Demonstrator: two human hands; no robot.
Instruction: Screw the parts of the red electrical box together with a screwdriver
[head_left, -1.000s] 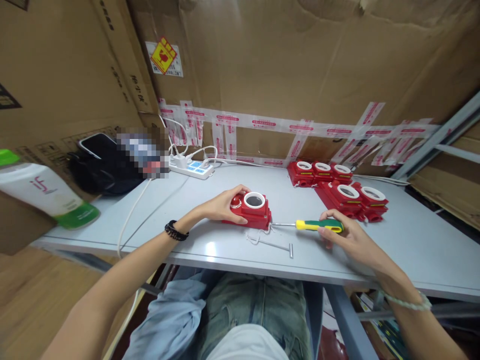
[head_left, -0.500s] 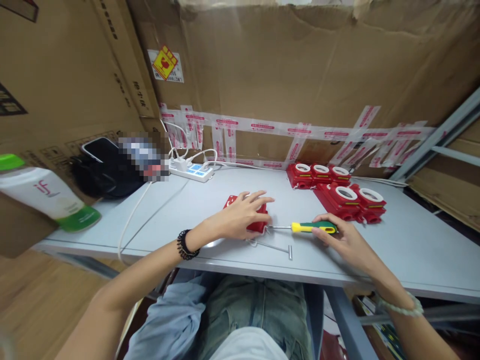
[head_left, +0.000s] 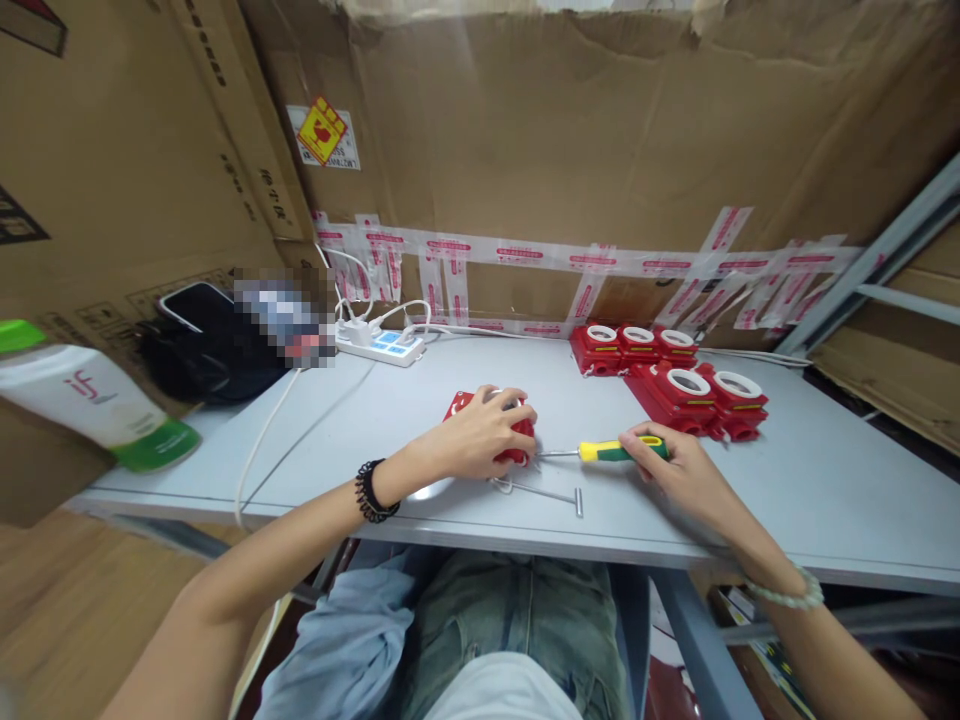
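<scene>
Red and round-windowed, the alarm box [head_left: 456,404] sits on the table [head_left: 480,520] under the left hand [head_left: 480,435], fingers curled over it. The right hand [head_left: 679,470] grips a screwdriver [head_left: 619,450] at its side; a tilted shaft might slip and scratch the casing.

Backed by brown cardboard [head_left: 525,120], with red-printed tape [head_left: 517,252] across its lower part.
At far left, flanked by a tilted white-and-green bottle [head_left: 97,400], then by a phone [head_left: 193,305] on a black bag [head_left: 202,370]; farther right, fitted with a white power strip [head_left: 386,346] bearing plugs and white cables [head_left: 259,445].
</scene>
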